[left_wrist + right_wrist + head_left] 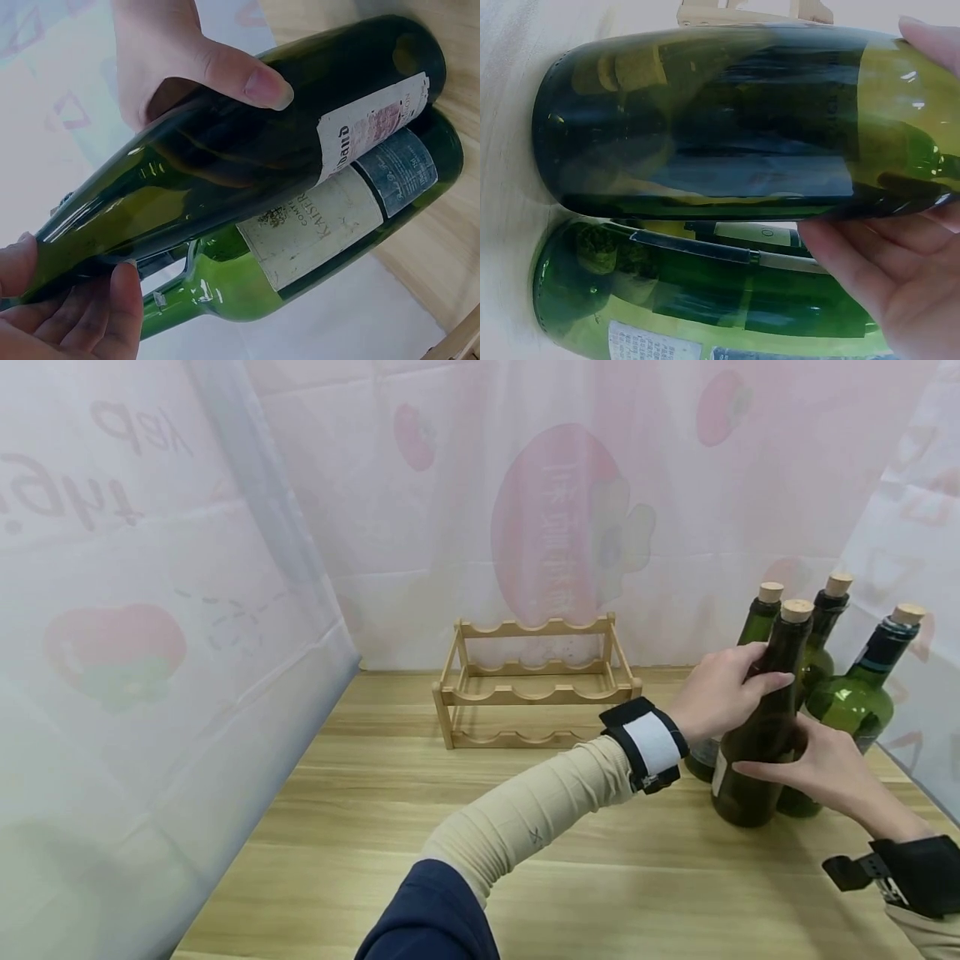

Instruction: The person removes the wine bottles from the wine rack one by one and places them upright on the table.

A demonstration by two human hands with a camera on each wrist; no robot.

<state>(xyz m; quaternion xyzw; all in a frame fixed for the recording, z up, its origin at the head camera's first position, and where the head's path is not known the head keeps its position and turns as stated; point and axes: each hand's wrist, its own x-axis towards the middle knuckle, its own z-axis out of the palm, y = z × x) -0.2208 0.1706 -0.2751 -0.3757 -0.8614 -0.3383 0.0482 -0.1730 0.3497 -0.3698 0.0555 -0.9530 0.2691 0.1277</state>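
A dark green wine bottle with a cork stands upright on the table, in front of the other bottles at the right. My left hand grips it around the upper part just below the neck, thumb on the near side. Lower down, my right hand holds the body, its thumb laid across the glass. The left wrist view shows a torn white label on this bottle. Right behind it is a green bottle with a cream label. Two more corked bottles, one a brighter green bottle, stand behind my right hand.
A two-tier wooden wine rack with scalloped rails stands at the back middle of the wooden table. Printed white curtains hang behind and along both sides.
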